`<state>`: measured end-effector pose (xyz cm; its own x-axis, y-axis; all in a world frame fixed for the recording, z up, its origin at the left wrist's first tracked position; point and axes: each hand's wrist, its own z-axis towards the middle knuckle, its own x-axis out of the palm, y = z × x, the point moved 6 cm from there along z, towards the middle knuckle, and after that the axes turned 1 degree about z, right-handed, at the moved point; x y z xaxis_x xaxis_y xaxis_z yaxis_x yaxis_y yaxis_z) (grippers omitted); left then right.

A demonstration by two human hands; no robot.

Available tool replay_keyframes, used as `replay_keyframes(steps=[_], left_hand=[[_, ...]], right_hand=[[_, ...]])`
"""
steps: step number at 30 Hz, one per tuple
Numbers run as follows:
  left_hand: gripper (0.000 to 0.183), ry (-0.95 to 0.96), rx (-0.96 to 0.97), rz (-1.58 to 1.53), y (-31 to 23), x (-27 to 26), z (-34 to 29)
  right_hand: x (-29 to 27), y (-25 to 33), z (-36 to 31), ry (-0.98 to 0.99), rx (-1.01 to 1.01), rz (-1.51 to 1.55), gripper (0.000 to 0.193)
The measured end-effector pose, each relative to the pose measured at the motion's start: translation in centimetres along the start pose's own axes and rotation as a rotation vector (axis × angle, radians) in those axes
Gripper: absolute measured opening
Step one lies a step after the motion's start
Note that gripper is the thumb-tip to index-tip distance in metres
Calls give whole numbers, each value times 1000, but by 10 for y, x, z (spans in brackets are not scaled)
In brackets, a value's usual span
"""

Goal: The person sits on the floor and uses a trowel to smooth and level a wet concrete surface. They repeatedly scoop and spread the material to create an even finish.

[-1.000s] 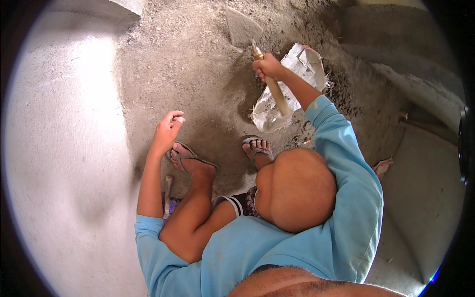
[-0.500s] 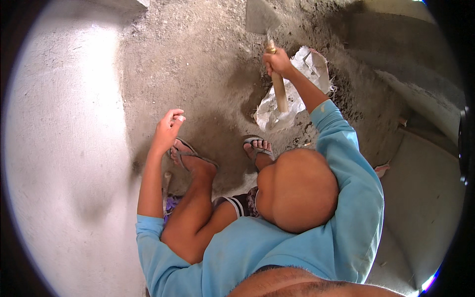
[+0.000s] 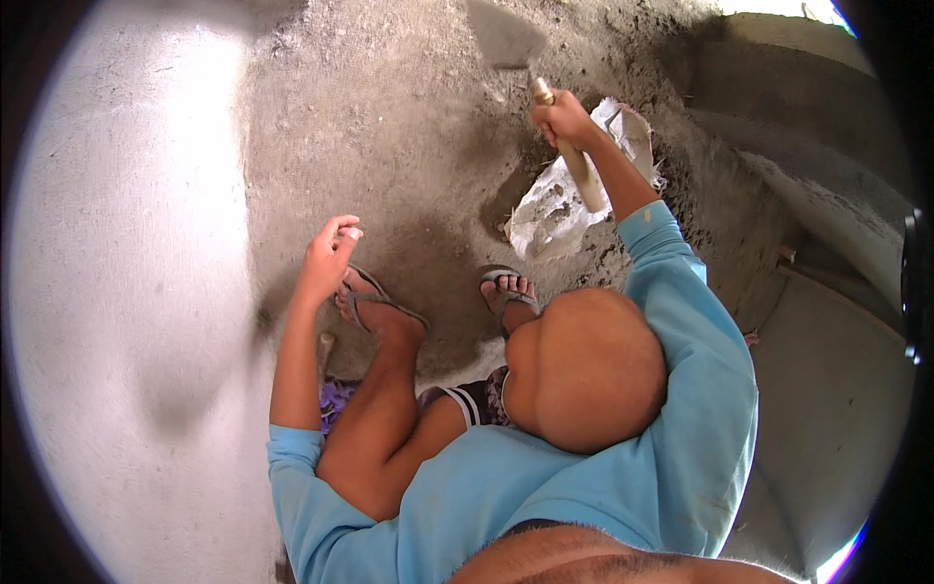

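My right hand is wrapped round the pale handle of a trowel. The trowel's broad grey blade points to the far side, over the rough, gritty floor. Below the handle lies a crumpled white woven sack, smeared with grey mortar or wet dirt. My left hand hangs empty above my left foot, with fingers loosely bent and apart from the palm. Whether the blade touches the floor I cannot tell.
A pale plastered wall rises along the left. Grey concrete surfaces stand on the right, past dark loose dirt. My sandalled feet are planted on the floor. Beside my left leg lie a purple cloth and a short stick-like handle.
My right hand has moved slightly right with the trowel. Its handle end has swung right and its blade a little left, so it slants more. My left hand stays in place.
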<state>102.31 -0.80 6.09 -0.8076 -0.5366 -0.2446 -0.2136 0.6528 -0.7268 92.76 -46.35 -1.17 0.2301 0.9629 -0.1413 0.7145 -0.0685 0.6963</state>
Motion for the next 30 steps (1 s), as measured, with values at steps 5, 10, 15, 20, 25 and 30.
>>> replay_keyframes(steps=[5,10,15,20,25,30], left_hand=[[35,19,-59,-11,-8,0,-1],[35,-35,44,18,10,-7,-4],[36,-2,-14,-15,2,-2,-3],[37,-11,70,43,3,-2,0],[37,16,-16,16,-3,2,2],[37,-17,80,24,6,-2,9]], right_hand=[[15,-32,-7,21,147,71,9],[5,-12,-19,-55,3,134,10],[-1,-43,-24,4,75,66,13],[-3,-30,-25,-79,45,251,16],[-6,-36,-25,69,52,-145,11],[-10,-27,-19,-38,-8,146,13]])
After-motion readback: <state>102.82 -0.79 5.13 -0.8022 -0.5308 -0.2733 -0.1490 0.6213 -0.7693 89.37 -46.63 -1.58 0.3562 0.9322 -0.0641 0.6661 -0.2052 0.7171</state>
